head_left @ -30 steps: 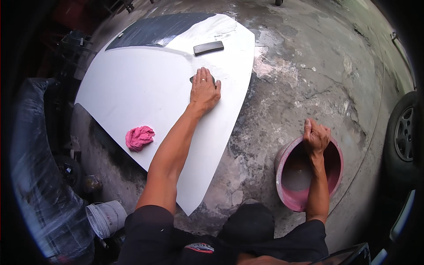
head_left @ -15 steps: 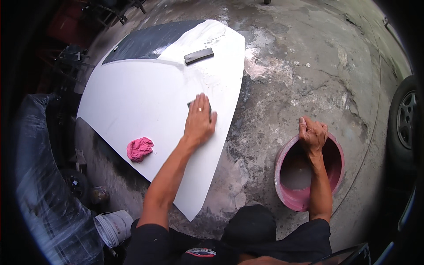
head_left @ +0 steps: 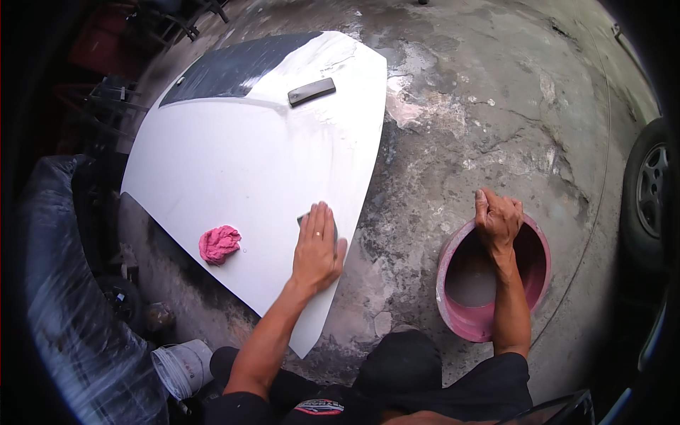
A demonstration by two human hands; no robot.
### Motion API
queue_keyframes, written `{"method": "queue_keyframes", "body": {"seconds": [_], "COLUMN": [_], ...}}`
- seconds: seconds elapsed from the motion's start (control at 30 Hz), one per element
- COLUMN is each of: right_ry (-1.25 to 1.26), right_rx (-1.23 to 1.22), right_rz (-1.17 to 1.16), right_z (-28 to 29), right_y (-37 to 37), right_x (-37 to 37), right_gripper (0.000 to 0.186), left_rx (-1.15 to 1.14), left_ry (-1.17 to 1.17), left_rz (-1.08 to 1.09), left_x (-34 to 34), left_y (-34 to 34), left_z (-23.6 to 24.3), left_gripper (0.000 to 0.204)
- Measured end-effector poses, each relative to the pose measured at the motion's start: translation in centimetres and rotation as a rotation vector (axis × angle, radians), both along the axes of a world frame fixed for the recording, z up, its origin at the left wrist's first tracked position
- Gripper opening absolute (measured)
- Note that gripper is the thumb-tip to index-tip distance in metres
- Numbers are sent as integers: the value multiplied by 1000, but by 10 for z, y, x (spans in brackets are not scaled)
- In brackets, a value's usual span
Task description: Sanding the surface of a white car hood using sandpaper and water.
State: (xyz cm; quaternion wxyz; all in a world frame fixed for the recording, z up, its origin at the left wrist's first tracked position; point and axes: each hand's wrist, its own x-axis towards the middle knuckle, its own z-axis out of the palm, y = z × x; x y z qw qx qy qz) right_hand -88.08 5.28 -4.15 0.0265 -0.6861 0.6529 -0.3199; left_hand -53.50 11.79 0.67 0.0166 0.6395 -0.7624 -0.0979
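Observation:
My left hand [head_left: 316, 249] lies with straight fingers, pressing a dark piece of sandpaper [head_left: 302, 219] onto a white car hood [head_left: 205, 163]. Only the paper's edges show beside the fingers and near the thumb. Farther up the hood rests a dark grey sanding block [head_left: 312, 92]. A crumpled pink cloth [head_left: 219, 245] sits on the hood to the left of that hand. My right hand [head_left: 499, 218] is closed in a fist at the far rim of a pink bucket [head_left: 444, 290]; what its fingers hold, if anything, is hidden. Cloudy liquid shows inside the bucket.
The hood's far left part is dark grey [head_left: 234, 69]. A plastic-wrapped part [head_left: 64, 297] stands at the left, near a whitish pail [head_left: 182, 368]. A car wheel [head_left: 650, 188] stands at the far right. Stained, cracked concrete floor [head_left: 489, 134] lies around the hood.
My left hand has slid the sandpaper down the hood toward me. My right hand keeps its place at the bucket rim. The whole view has shifted slightly.

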Motion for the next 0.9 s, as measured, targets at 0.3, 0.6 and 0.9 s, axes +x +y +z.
{"method": "queue_keyframes", "body": {"seconds": [0.3, 0.6, 0.9], "right_ry": [-4, 7, 40], "right_rx": [31, -16, -55], "right_rz": [6, -2, -16], "right_z": [-1, -3, -7], "right_y": [-1, -2, -4], "right_x": [0, 0, -2], "right_gripper": [20, 20, 19], "left_rx": [-171, -143, -97], "left_ry": [-65, -41, -51], "left_rz": [-26, -217, -234], "left_x": [5, -36, -10], "left_y": [-114, -55, -43], "left_z": [-45, 9, -54], "left_gripper": [64, 66, 68]}}
